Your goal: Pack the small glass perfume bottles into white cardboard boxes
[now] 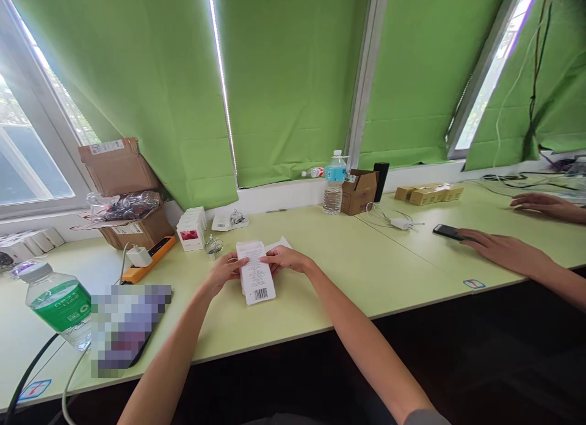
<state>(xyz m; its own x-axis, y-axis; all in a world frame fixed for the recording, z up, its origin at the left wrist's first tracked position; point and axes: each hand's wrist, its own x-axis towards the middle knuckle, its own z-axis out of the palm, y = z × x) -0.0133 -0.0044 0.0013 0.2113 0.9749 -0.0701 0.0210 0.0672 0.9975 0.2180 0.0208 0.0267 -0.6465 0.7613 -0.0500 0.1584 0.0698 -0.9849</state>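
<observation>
Both my hands hold a stack of white printed cards [257, 277] upright-facing over the table, a barcode at the lower end. My left hand [224, 272] grips the left edge, thumb on the front. On the other side, my right hand [286, 259] pinches the right edge the same way. A white sheet or card [280, 243] lies partly hidden behind my right hand. Just beyond my left hand is a small clear plastic package [213, 246]; its contents are too small to make out. Further back lies a white card with a clear blister [230, 220].
White boxes [191, 228], an orange power strip [151, 260] and an open carton [137, 226] stand at left, with a green-labelled bottle [61, 303] nearer. A water bottle [334, 184] and small carton [359, 192] stand behind. At right, another person's hand [503, 252] touches a phone [448, 231].
</observation>
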